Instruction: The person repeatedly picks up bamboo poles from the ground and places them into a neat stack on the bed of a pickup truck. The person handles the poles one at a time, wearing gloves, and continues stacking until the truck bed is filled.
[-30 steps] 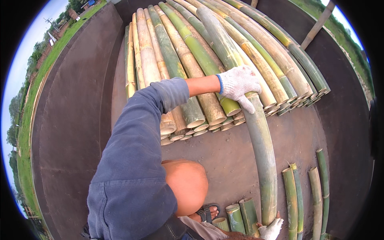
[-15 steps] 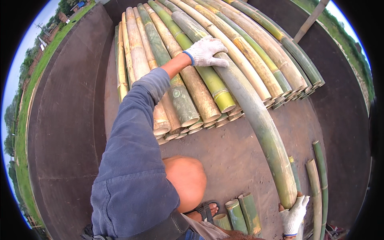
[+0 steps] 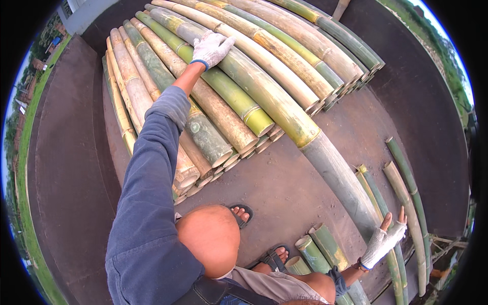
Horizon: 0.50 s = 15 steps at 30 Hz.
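Observation:
A long bamboo pole [image 3: 335, 173] runs from the pile down toward my right side, yellow-green above a joint and grey below it. My left hand [image 3: 213, 49], in a white knit glove, is cupped over its upper part, thumb and fingers across the top. The near end of the pole is at my right hand [image 3: 382, 245], also gloved. Its fingers are spread and its palm faces the pole; the exact contact is hidden. Next to the held pole lies a bright green bamboo pole [image 3: 236, 99], part of the pile.
Bamboo poles [image 3: 208, 142] lie stacked in layers between dark metal side walls [image 3: 71, 147]. Short bamboo pieces [image 3: 312, 254] lie near my sandalled feet. Thin bamboo lengths [image 3: 406, 213] lie along the right side. My bent knee [image 3: 208, 239] is close to the pile.
The pole has slid away from me, its joint moving from beside my right hand toward the pile. My right hand has moved forward and its fingers have spread. My view has shifted.

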Each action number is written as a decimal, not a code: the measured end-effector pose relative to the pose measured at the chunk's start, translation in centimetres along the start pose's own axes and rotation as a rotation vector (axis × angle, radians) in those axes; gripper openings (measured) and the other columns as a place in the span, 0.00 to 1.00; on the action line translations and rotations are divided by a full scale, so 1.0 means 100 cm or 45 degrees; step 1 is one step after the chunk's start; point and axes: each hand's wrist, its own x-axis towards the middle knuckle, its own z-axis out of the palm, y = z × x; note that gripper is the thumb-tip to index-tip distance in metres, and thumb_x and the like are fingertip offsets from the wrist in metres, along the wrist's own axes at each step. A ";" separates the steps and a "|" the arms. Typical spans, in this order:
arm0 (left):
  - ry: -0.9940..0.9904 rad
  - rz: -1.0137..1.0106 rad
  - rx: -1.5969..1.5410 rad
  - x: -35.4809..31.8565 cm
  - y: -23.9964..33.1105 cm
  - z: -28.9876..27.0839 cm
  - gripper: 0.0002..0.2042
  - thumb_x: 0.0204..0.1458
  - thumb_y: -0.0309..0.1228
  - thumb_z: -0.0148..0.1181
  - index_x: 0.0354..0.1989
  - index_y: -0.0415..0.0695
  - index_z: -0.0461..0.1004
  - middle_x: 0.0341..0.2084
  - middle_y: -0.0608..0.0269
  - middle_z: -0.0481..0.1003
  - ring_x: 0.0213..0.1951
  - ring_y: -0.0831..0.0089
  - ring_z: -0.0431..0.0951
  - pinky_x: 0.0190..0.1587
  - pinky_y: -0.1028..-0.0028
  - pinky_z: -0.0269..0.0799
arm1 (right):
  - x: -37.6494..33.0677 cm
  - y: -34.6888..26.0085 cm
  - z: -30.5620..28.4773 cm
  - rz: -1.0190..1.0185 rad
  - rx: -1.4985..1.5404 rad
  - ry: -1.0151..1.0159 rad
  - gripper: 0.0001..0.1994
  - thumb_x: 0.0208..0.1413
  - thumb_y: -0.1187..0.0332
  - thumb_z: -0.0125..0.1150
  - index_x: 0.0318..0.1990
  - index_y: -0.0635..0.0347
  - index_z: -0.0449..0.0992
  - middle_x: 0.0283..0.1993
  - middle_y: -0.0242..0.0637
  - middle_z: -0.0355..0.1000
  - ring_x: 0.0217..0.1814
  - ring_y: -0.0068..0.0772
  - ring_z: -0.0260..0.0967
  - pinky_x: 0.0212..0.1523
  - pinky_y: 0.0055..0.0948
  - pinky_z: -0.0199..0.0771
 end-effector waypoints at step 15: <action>0.274 0.052 -0.199 -0.040 -0.048 0.001 0.35 0.70 0.62 0.52 0.76 0.49 0.71 0.78 0.41 0.64 0.80 0.42 0.59 0.82 0.53 0.53 | -0.019 -0.060 0.112 0.892 1.897 -0.204 0.36 0.82 0.45 0.34 0.85 0.62 0.53 0.88 0.52 0.50 0.90 0.54 0.46 0.86 0.60 0.55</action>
